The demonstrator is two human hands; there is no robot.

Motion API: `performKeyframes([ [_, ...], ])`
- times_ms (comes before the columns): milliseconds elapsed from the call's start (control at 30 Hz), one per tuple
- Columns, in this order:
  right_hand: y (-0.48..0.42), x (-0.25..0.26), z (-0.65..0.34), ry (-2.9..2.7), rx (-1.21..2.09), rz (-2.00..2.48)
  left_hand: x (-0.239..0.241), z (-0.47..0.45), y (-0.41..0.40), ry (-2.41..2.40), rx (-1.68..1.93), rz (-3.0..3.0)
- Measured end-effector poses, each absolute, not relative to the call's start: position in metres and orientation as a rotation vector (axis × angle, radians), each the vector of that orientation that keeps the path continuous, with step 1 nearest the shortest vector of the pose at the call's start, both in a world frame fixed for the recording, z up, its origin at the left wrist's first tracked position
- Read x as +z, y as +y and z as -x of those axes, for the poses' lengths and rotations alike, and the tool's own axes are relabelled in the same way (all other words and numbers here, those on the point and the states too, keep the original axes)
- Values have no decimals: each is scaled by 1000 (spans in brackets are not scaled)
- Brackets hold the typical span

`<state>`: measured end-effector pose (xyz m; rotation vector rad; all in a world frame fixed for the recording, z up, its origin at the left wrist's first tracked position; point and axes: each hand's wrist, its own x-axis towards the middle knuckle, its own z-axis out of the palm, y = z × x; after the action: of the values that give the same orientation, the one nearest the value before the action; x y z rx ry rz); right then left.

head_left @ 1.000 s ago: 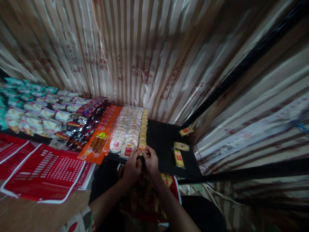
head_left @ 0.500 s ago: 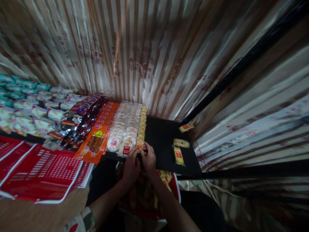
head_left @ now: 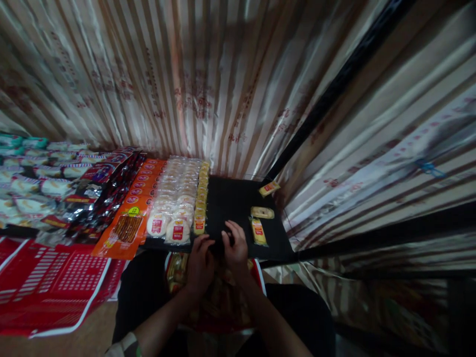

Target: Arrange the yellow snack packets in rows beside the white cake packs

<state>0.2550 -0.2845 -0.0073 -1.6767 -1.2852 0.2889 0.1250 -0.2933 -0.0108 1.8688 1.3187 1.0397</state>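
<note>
My left hand [head_left: 199,262] and my right hand [head_left: 235,247] are close together at the front edge of a black shelf board [head_left: 230,201]. The left hand's fingers are curled; what they hold, if anything, is hidden. The right hand's fingers lie spread on the board with nothing in them. Just left of the hands a row of small yellow packs [head_left: 201,203] runs back along the board. Three loose yellow packs [head_left: 259,231] lie to the right of my right hand. Under my forearms sits a red container with more yellow packs [head_left: 177,267].
Left of the yellow row lie rows of white round cake packs [head_left: 174,198], orange packs [head_left: 136,208], black packs [head_left: 100,191] and pale packs [head_left: 26,183]. Red plastic baskets [head_left: 55,280] lie at lower left. A shiny striped curtain [head_left: 223,89] closes the back and right.
Both hands have drawn back from the front end of the yellow row, where they were pinched together, to the board's front edge. The view has swung to the right.
</note>
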Motion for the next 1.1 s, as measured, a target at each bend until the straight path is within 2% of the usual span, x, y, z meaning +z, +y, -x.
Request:
performKeyframes([
  [133, -302, -4, -310, -1316, -10, 1856, -10, -155, -296, 1248, 935, -1820],
  [233, -312, -7, -343, -1245, -73, 1992, -9, -183, -294, 1183, 895, -1768],
  [567, -308, -14, -350, -1094, 328, 1934, 2, -246, -272, 1273, 637, -1448],
  [900, -269, -7, -340, -822, 887, 1561, 20, -236, -254, 1404, 828, -1474],
  [1100, -218, -3, -337, -900, 824, 1653, 23, -241, -208, 1498, 836, -1361],
])
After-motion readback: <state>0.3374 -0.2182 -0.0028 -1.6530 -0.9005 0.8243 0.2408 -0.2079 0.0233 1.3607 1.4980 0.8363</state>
